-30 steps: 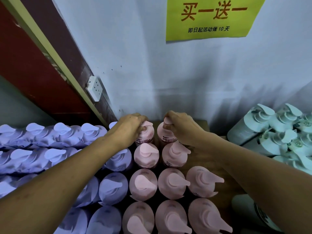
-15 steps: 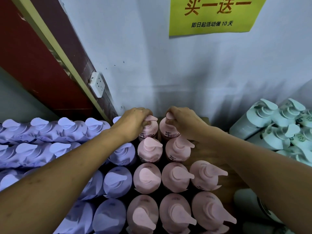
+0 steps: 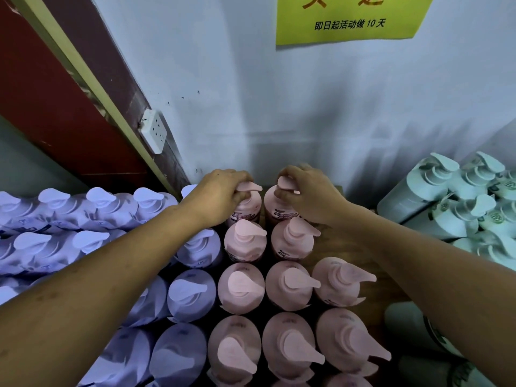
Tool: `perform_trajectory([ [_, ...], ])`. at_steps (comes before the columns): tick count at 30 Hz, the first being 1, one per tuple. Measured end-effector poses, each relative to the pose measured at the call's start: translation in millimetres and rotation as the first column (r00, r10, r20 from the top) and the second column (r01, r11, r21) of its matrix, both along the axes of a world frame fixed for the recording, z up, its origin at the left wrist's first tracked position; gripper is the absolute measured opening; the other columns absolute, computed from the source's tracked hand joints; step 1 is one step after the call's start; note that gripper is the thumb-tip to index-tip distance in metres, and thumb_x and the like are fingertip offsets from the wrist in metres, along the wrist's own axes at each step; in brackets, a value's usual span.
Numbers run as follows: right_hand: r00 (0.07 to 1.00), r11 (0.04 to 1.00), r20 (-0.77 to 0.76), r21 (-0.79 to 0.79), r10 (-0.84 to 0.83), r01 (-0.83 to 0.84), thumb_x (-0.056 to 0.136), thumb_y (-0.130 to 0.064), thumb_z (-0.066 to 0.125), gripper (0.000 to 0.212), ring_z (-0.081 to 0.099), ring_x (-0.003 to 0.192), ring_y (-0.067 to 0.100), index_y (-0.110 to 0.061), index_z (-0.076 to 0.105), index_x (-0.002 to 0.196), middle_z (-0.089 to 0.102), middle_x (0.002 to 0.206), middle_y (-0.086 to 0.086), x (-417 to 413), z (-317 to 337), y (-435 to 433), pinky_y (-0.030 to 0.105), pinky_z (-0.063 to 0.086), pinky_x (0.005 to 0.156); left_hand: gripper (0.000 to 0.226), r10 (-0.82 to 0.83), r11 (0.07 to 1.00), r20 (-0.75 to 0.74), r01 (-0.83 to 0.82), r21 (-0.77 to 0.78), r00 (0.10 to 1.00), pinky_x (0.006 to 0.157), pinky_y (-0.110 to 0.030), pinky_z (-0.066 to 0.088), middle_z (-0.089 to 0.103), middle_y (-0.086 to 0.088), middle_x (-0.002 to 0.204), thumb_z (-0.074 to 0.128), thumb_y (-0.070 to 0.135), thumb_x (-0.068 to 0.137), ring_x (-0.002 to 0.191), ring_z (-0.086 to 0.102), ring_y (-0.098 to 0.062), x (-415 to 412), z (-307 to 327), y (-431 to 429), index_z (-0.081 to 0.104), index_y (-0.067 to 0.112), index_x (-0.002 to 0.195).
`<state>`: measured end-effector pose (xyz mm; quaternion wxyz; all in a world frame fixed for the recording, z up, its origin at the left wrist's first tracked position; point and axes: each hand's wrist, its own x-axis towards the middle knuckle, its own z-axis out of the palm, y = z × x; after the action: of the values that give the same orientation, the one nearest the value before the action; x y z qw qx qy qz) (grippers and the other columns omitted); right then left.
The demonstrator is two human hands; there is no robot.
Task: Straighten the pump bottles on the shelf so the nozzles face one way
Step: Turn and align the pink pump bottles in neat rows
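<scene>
Here left hand [image 3: 220, 195], right hand [image 3: 310, 194] — gripping rear pumps [image 3: 250, 187].

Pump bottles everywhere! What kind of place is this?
Probably a shop display shelf: many identical pink pump bottles, purple pump bottles and pale green pump bottles stand grouped by colour, and a yellow sign with printed Chinese text hangs on the wall.

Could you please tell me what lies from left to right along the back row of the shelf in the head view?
Purple pump bottles → left hand → back-left pink bottle → back-right pink bottle → right hand → pale green pump bottles.
</scene>
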<state>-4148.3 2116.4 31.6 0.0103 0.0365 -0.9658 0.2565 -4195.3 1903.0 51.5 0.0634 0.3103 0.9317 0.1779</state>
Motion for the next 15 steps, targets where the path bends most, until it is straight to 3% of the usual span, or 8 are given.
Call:
perform_trajectory([
  [4,0.999,0.998,-0.008,-0.041,-0.045,0.045,0.08,-0.045,0.061,0.032,0.055,0.087,0.019,-0.026,0.058,0.106,0.059,0.1,-0.001,0,-2,0,0.029,0.041,0.073,0.025,0.025,1.0,-0.014,-0.025,-0.004,1.0,0.078,-0.033,0.042,0.061,-0.005,0.099,0.056,0.025,0.092,0.093,0.056,-0.026,3,-4,2,0.058,0.019,0.116],
  [9,0.998,0.997,0.037,-0.061,-0.048,0.05,0.08,-0.039,0.066,0.032,0.058,0.092,0.02,-0.02,0.062,0.104,0.066,0.099,0.0,-4,-1,3,0.023,0.033,0.07,0.03,0.043,0.999,-0.036,-0.043,0.015,0.998,0.079,-0.032,0.042,0.059,-0.005,0.101,0.058,0.026,0.09,0.094,0.057,-0.027,6,-6,3,0.057,0.022,0.119],
  [13,0.985,0.993,0.163,-0.093,-0.056,0.072,0.082,-0.045,0.068,0.051,0.058,0.1,0.019,-0.023,0.055,0.126,0.063,0.113,0.002,1,12,6,0.027,0.044,0.083,0.04,0.019,0.999,-0.051,-0.018,0.027,0.999,0.082,-0.031,0.041,0.057,-0.007,0.113,0.059,0.027,0.089,0.098,0.058,-0.028,12,-4,4,0.053,0.022,0.129],
  [15,0.987,0.99,0.13,-0.096,-0.092,0.104,0.086,-0.045,0.065,0.054,0.057,0.103,0.016,-0.023,0.05,0.133,0.059,0.12,0.001,14,32,10,0.029,0.046,0.09,0.042,0.006,0.999,-0.052,-0.003,0.05,0.999,0.088,-0.032,0.041,0.057,-0.007,0.118,0.06,0.026,0.09,0.104,0.058,-0.027,17,0,2,0.053,0.02,0.13],
])
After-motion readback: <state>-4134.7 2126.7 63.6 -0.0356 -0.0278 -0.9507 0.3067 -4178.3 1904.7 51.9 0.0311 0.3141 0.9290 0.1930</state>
